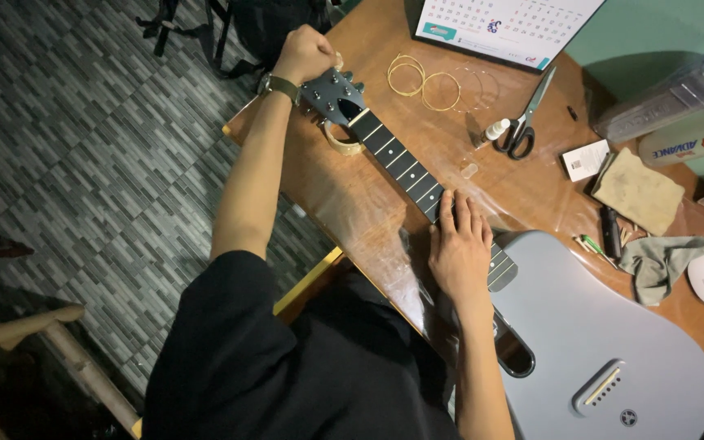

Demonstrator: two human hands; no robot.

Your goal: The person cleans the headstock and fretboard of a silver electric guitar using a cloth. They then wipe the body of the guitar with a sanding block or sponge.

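Two hands on a grey guitar point(580, 342) lying flat on the bench point(368, 195); long axis runs diagonal, head point(332, 98) pointing up-left, body at lower right. Left hand point(305, 53) w/ fingers curled shut around the head's far end. Right hand point(459, 244) flat on the neck point(401, 159), fingers straight, close together, gripping nothing. Calendar point(507, 24), white rectangle w/ teal patch, at top edge. Small white card point(585, 159) right of scissors point(523, 126). Coiled strings point(425, 81) near head.

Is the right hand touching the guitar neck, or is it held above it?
Touching. The head view shows the right hand lying flat on the guitar neck, fingers covering the frets, with no gap visible.
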